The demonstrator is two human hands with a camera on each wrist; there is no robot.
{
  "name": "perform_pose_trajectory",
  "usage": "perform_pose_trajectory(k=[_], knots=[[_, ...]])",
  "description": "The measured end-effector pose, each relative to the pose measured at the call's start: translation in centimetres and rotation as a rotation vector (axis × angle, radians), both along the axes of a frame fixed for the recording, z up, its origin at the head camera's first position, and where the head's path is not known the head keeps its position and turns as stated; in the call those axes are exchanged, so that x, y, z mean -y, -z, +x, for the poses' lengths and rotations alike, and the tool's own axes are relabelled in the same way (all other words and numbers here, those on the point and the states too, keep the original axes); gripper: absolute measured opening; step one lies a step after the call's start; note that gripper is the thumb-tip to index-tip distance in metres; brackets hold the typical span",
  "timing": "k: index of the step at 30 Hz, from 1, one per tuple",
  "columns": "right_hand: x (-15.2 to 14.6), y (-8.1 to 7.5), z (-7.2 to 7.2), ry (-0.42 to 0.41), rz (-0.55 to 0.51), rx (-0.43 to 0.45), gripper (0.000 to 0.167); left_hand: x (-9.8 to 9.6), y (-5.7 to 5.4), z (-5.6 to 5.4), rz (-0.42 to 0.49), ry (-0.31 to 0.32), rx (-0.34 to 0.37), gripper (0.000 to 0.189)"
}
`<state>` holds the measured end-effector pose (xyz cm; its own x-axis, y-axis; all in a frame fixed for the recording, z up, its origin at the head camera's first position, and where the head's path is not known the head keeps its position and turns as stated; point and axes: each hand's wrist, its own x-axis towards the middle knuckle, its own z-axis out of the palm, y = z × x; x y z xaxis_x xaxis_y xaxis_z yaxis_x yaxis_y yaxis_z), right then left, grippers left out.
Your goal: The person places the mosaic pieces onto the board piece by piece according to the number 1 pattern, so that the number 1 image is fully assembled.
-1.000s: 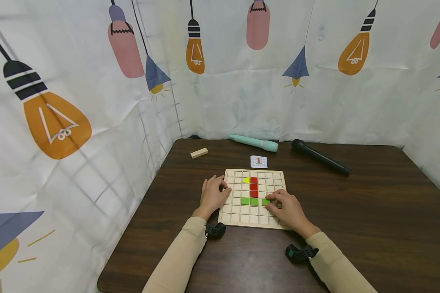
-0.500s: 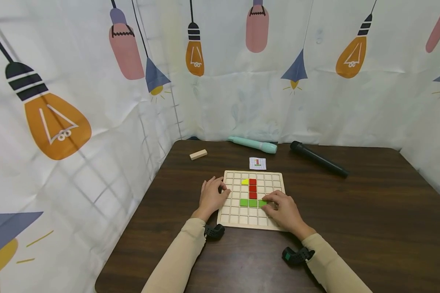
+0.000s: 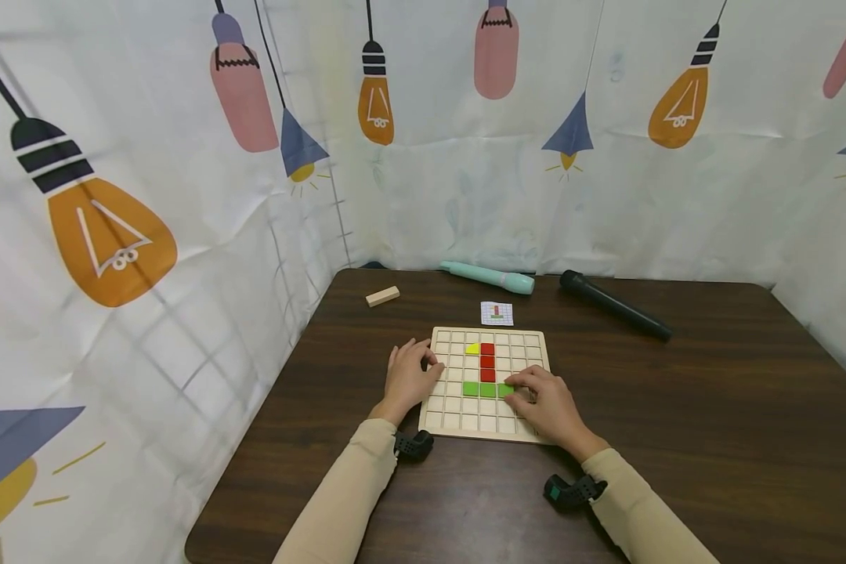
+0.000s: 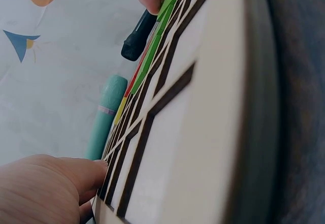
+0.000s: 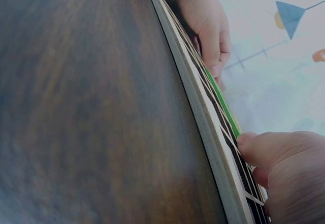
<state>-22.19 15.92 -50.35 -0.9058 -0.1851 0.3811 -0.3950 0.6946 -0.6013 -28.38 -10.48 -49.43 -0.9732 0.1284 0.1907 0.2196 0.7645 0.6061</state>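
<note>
A pale wooden grid board lies on the table. Red square tiles form a column on it, with a yellow piece left of the top one. Below runs a row of green square tiles. My right hand pinches the rightmost green tile between thumb and fingers, in line with the other two. At the board's left edge my left hand holds the rim with thumb and curled fingers; in the left wrist view its thumb meets the edge.
Behind the board lies a small pattern card. Farther back are a wooden block, a mint-green microphone-shaped object and a black one. A patterned curtain hangs beyond the brown table.
My right hand has moved slightly left with the green tile, closing the gap to the other green tiles. My left hand stays at the board's edge.
</note>
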Motion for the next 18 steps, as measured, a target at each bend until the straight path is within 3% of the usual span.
perform_pose_trajectory(k=[18], knots=[[-0.11,0.04,-0.07,0.003,0.009,0.04,0.025,0.0,-0.12,0.08,-0.005,0.001,0.011,0.018]])
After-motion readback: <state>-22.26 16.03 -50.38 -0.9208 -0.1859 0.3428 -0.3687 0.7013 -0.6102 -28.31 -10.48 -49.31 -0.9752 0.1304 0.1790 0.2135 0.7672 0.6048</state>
